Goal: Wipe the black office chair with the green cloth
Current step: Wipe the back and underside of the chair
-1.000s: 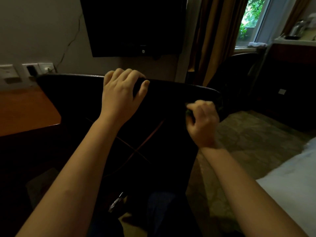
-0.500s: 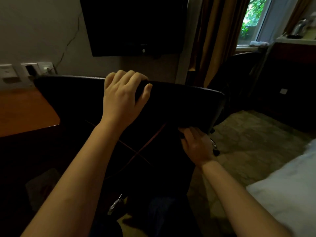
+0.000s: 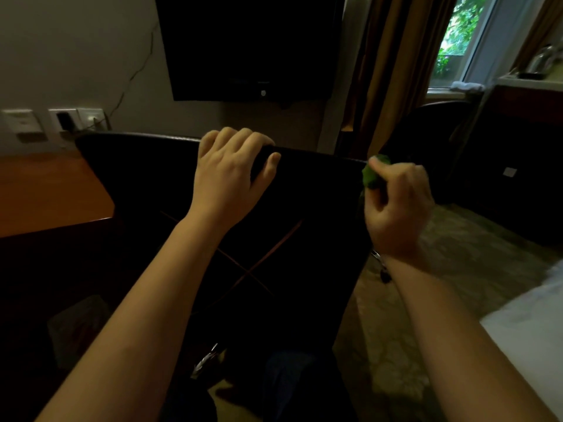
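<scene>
The black office chair (image 3: 146,166) stands in front of me with its backrest facing me and an orange cross stitched on its back. My left hand (image 3: 228,175) grips the top edge of the backrest, fingers curled over it. My right hand (image 3: 396,205) holds the bunched green cloth (image 3: 372,173) against the backrest's upper right corner. Only a small part of the cloth shows past my fingers.
A wooden desk (image 3: 45,193) lies left of the chair under wall sockets (image 3: 76,118). A dark television (image 3: 249,47) hangs on the wall ahead. A second dark chair (image 3: 432,132) stands by the curtains at right. A white bed corner (image 3: 530,324) is at lower right on patterned carpet.
My right hand dropped below the backrest's right edge, then came back up to the upper right corner with the green cloth. My left hand kept its grip on the top edge.
</scene>
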`<state>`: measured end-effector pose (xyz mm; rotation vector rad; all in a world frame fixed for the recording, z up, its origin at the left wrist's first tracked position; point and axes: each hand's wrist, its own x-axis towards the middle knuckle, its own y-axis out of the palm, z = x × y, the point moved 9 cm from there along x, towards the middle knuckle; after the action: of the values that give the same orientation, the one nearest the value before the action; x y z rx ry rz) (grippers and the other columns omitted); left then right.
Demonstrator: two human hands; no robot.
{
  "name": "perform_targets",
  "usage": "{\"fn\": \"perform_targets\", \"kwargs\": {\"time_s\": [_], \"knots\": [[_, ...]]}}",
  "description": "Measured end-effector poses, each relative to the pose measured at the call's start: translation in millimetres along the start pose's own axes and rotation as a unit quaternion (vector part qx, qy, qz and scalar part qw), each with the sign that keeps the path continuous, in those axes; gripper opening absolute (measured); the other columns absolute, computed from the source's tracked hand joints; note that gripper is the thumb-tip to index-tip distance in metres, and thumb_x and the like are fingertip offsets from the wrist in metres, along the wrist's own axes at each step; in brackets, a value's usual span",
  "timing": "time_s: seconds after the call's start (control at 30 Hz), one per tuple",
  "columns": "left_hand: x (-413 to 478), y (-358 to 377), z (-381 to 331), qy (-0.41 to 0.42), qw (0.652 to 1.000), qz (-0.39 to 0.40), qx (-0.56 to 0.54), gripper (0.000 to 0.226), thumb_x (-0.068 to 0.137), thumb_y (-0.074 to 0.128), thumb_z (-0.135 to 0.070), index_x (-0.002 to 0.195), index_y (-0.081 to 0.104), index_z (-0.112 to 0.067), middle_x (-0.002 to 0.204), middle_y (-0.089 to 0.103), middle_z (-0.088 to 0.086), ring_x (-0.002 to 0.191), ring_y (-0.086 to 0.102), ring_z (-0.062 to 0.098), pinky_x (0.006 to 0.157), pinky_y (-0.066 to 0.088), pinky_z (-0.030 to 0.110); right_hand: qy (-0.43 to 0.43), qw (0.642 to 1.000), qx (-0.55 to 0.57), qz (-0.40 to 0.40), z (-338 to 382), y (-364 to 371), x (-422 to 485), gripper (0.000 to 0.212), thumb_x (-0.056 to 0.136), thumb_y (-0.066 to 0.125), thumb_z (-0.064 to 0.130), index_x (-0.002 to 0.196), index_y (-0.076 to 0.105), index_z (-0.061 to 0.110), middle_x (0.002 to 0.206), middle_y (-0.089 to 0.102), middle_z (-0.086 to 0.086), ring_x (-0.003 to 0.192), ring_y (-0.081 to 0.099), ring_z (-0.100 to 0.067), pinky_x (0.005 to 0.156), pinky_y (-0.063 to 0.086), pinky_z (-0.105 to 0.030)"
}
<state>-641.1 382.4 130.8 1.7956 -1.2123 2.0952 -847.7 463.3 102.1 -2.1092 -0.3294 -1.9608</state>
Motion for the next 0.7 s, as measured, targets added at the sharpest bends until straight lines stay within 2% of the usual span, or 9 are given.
{"fn": "perform_targets", "kwargs": {"time_s": [0.1, 0.33, 0.4, 0.47, 0.57, 0.7], "knots": [[0.1, -0.4, 0.8, -0.003, 1.000, 0.000, -0.001, 0.035, 0.099, 0.041, -0.039, 0.107, 0.065, -0.014, 0.103, 0.066, 0.003, 0.098, 0.056, 0.026, 0.096, 0.029, 0.035, -0.011, 1.000, 0.000, 0.003, -2.4, 1.1, -6.8, 0.020, 0.093, 0.057, 0.007, 0.112, 0.060, 0.011, 0.097, 0.051, -0.006, 0.087, 0.050, -0.026, 0.087, 0.038, -0.027], [0.4, 1.0, 1.7, -0.006, 1.000, -0.006, 0.000, 0.036, 0.099, 0.040, -0.040, 0.107, 0.065, -0.014, 0.103, 0.066, 0.003, 0.100, 0.055, 0.027, 0.096, 0.028, 0.035, -0.018, 0.996, -0.050, 0.065, -0.3, 20.3, -63.7, 0.034, 0.102, 0.042, 0.018, 0.134, 0.052, 0.016, 0.131, 0.043, -0.009, 0.122, 0.043, -0.032, 0.107, 0.037, -0.042], [0.7, 1.5, 2.0, -0.007, 1.000, -0.008, -0.001, 0.035, 0.099, 0.041, -0.039, 0.107, 0.065, -0.015, 0.103, 0.066, 0.003, 0.100, 0.055, 0.026, 0.096, 0.028, 0.035, -0.020, 0.996, -0.036, 0.085, 0.0, 24.2, -76.0, 0.035, 0.106, 0.035, 0.025, 0.137, 0.050, 0.017, 0.134, 0.045, -0.007, 0.122, 0.043, -0.031, 0.105, 0.039, -0.042], [1.2, 1.5, 1.9, -0.006, 1.000, -0.010, -0.001, 0.035, 0.100, 0.041, -0.039, 0.108, 0.065, -0.015, 0.103, 0.065, 0.003, 0.100, 0.055, 0.026, 0.097, 0.028, 0.035, -0.013, 0.993, -0.019, 0.114, 1.0, 28.8, -87.4, 0.035, 0.107, 0.033, 0.029, 0.132, 0.056, 0.018, 0.134, 0.050, -0.006, 0.120, 0.045, -0.029, 0.102, 0.043, -0.043], [1.1, 1.7, 1.3, -0.005, 1.000, -0.013, -0.002, 0.036, 0.100, 0.041, -0.040, 0.108, 0.065, -0.014, 0.103, 0.065, 0.004, 0.100, 0.055, 0.026, 0.096, 0.029, 0.035, -0.006, 0.990, -0.025, 0.140, 3.6, 32.8, -105.7, 0.039, 0.107, 0.035, 0.033, 0.120, 0.068, 0.015, 0.127, 0.060, -0.005, 0.116, 0.047, -0.027, 0.092, 0.051, -0.045], [-0.4, 1.9, 1.7, -0.003, 1.000, -0.015, -0.003, 0.037, 0.100, 0.040, -0.040, 0.108, 0.065, -0.014, 0.103, 0.065, 0.004, 0.100, 0.055, 0.026, 0.096, 0.029, 0.035, 0.003, 0.985, -0.023, 0.172, 5.2, 38.5, -122.5, 0.045, 0.107, 0.033, 0.035, 0.113, 0.072, 0.013, 0.118, 0.067, -0.009, 0.114, 0.046, -0.027, 0.084, 0.055, -0.049]]}}
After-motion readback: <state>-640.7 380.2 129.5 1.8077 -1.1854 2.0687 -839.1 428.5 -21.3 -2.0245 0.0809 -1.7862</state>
